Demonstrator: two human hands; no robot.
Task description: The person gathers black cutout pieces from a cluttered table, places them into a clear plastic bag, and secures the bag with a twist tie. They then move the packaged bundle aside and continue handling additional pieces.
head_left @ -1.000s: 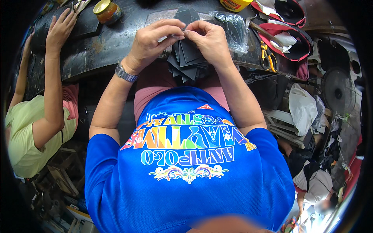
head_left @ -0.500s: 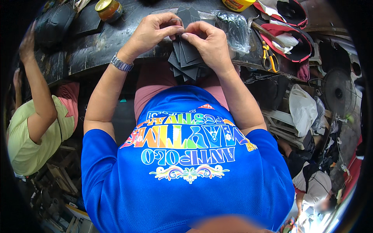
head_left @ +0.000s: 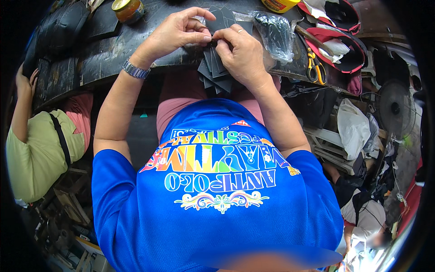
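Watching from beside the table (head_left: 104,63); the fanned stack (head_left: 213,75) of dark flat pieces taken as landmark. It lies at the near edge, lower corners jutting out over the person's lap. Likely reason: loose corners are easier to lift singly, and the hands meet directly in front of the body.

Left hand (head_left: 183,31): above the stack's far end, leftward. Index finger raised, apart from the thumb; thumb tip next to the other hand's fingertips. Whether thumb and curled fingers grip anything: cannot tell.

Right hand (head_left: 244,50): over the stack's right side, thumb and index drawn close together, other fingers bent in. Anything between the tips is too small to make out. Posture suggests fine fingertip work, one hand steadying for the other.

More dark pieces (head_left: 222,19) lie just beyond the stack, presumably within reach on purpose. Clear plastic bag (head_left: 274,38): right of the stack and nearby, dark contents showing through. Scissors (head_left: 314,68), yellow-orange handles: farther right of the stack, handles toward the person, handy for a right-side grab, I judge. Jar (head_left: 128,10): well left of the stack and beyond, perhaps parked clear of the elbows.
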